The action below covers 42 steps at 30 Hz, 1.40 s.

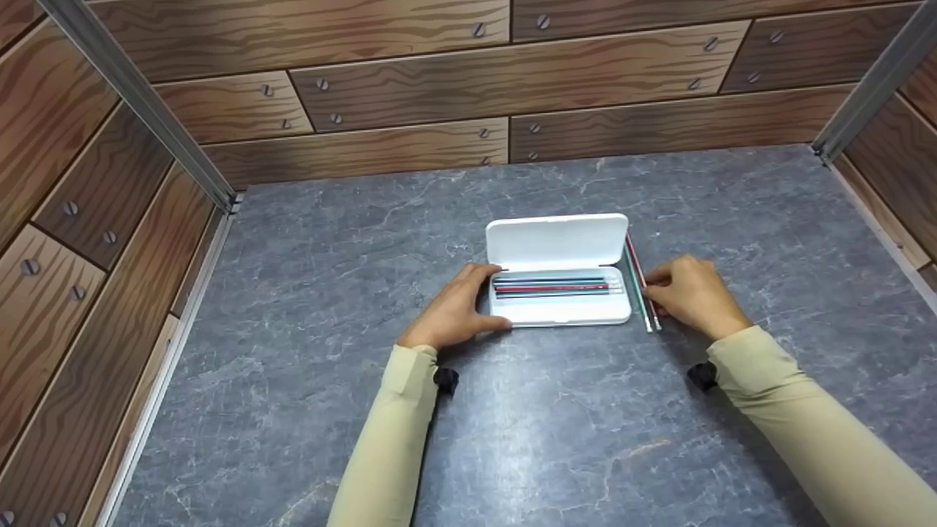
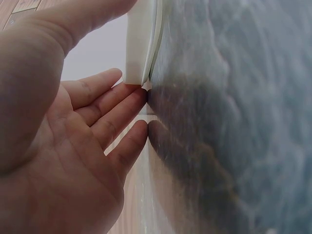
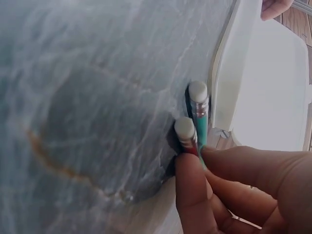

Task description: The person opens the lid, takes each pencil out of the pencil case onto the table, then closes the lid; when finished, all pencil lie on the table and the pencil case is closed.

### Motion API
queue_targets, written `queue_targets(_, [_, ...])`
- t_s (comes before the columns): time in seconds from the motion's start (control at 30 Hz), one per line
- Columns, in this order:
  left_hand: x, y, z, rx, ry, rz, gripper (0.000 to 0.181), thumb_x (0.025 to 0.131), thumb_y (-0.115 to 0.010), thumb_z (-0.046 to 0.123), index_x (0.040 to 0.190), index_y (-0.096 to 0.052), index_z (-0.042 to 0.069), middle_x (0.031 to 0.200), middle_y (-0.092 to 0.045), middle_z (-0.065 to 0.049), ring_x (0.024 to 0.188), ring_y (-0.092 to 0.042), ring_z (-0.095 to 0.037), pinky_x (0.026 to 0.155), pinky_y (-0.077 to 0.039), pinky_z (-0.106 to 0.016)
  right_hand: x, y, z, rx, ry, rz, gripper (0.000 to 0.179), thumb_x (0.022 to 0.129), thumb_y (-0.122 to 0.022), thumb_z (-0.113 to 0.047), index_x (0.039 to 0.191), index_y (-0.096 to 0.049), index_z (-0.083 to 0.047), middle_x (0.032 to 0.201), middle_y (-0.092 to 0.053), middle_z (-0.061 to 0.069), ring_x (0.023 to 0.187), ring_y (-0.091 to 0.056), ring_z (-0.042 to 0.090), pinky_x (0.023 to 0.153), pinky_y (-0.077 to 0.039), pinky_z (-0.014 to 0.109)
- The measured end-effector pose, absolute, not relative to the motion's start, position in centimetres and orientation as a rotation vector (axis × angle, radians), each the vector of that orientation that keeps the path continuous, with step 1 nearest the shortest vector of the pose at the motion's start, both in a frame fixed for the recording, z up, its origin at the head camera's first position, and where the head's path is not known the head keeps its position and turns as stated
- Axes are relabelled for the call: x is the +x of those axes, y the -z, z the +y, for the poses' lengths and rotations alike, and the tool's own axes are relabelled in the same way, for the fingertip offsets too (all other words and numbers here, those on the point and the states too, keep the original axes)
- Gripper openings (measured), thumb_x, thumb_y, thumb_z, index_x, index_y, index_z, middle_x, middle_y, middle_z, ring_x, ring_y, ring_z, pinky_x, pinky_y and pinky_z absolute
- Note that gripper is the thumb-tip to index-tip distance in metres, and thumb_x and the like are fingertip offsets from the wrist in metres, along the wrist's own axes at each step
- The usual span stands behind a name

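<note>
A white pencil case [image 1: 564, 313] lies on the table with its lid [image 1: 558, 243] raised at the back. Several pencils [image 1: 553, 288], blue, red and dark, lie lengthwise in its tray. My left hand [image 1: 457, 307] holds the case's left end, thumb at the front corner and fingers at the back one. Beside the right end, a green pencil [image 3: 201, 129] and a red pencil [image 1: 635, 258] lie side by side, white erasers toward me. My right hand [image 1: 692, 293] pinches these two between thumb and fingertips, near the eraser ends. Its other fingers are partly hidden.
The grey marbled tabletop [image 1: 293, 293] spreads around the case. Wood-patterned walls [image 1: 410, 95] close off the back and both sides, with metal posts [image 1: 146, 110] at the corners. A black wrist camera [image 1: 446, 380] sits at the left cuff, another [image 1: 703, 376] at the right.
</note>
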<state>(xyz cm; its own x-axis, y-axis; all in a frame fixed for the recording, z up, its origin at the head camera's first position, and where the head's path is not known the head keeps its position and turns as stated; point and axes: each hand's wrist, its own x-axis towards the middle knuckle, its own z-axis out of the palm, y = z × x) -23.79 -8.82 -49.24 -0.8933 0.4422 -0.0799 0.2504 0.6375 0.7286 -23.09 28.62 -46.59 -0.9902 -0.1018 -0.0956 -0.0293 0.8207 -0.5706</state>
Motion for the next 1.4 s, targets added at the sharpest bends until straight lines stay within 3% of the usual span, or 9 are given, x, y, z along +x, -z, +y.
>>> queue_targets(0.1, [-23.8,49.1,-8.8,0.558,-1.102,2.606,0.091,0.093,-0.095,0.031,0.168,-0.046,0.013,0.167,-0.051,-0.010,0.158,-0.050,-0.028,0.136,-0.039,-0.047,-23.1,46.3,28.5,-0.112,0.878,2.938,0.032,0.103,-0.075,-0.014,0.124,-0.080,0.010,0.116,-0.082,0.030,0.095,-0.081,0.039,0.083,-0.065,0.044])
queue_targets(0.17, [-23.8,49.1,-8.8,0.559,-1.099,2.608,0.091,0.093,-0.095,0.031,0.168,-0.047,0.013,0.166,-0.052,-0.010,0.158,-0.050,-0.027,0.135,-0.039,-0.047,-23.1,45.9,28.3,-0.125,0.882,3.000,0.031,0.104,-0.074,-0.016,0.123,-0.081,0.008,0.117,-0.081,0.031,0.107,-0.078,0.049,0.093,-0.062,0.059])
queue_targets(0.23, [-23.9,49.0,-8.8,0.564,-1.101,2.612,0.091,0.093,-0.095,0.031,0.167,-0.047,0.012,0.166,-0.052,-0.010,0.157,-0.051,-0.027,0.135,-0.039,-0.047,-23.1,45.6,27.9,-0.161,0.917,3.069,0.028,0.105,-0.074,-0.016,0.121,-0.083,0.005,0.117,-0.082,0.029,0.112,-0.076,0.052,0.097,-0.057,0.066])
queue_targets(0.47, [-23.9,48.9,-8.7,0.572,-1.100,2.620,0.090,0.093,-0.095,0.031,0.167,-0.048,0.011,0.166,-0.052,-0.010,0.157,-0.050,-0.026,0.136,-0.038,-0.045,-23.8,45.5,25.5,-0.503,1.091,3.151,0.016,0.101,-0.079,-0.004,0.114,-0.086,-0.002,0.112,-0.085,0.020,0.099,-0.079,0.035,0.090,-0.061,0.048])
queue_targets(0.8, [-23.9,48.9,-8.5,0.590,-1.091,2.626,0.089,0.092,-0.096,0.031,0.165,-0.049,0.011,0.163,-0.054,-0.012,0.155,-0.053,-0.028,0.135,-0.039,-0.046,-24.9,46.3,23.1,-0.958,0.747,2.948,0.016,0.097,-0.080,0.005,0.112,-0.084,0.004,0.106,-0.082,0.019,0.100,-0.079,0.038,0.093,-0.065,0.056])
queue_targets(1.4, [-23.8,49.2,-8.7,0.597,-1.081,2.647,0.090,0.090,-0.096,0.031,0.164,-0.050,0.009,0.161,-0.056,-0.013,0.152,-0.055,-0.030,0.134,-0.040,-0.046,-24.5,46.8,22.1,-1.169,0.448,3.005,0.010,0.099,-0.079,0.002,0.106,-0.086,-0.002,0.099,-0.079,0.015,0.092,-0.079,0.034,0.084,-0.066,0.051])
